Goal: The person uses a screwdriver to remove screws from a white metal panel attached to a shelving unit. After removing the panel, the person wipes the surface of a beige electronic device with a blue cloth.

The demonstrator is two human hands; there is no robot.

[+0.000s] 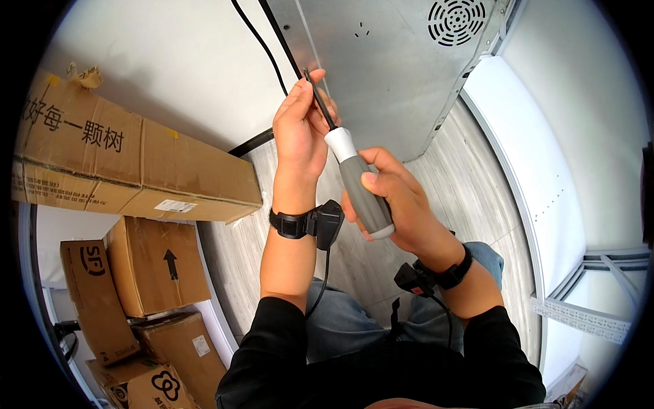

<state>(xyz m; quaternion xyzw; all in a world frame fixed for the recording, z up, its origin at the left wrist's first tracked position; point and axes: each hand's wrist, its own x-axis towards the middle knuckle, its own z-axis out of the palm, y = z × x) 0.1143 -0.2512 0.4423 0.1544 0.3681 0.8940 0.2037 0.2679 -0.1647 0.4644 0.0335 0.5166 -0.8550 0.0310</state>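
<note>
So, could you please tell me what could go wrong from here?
The screwdriver could slip and jab the left hand, which is close beside its tip. The tip might also scratch the metal panel near it. The cable hanging from the left wrist device could perhaps catch on something.

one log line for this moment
right hand: grips screwdriver handle | left hand: fingers at shaft near tip | ahead: vented metal panel | left side: cardboard boxes

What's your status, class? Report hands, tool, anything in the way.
Right hand gripping screwdriver by its handle. Left hand at its shaft, pinch unclear. Metal panel behind; no obstruction apparent.
</note>
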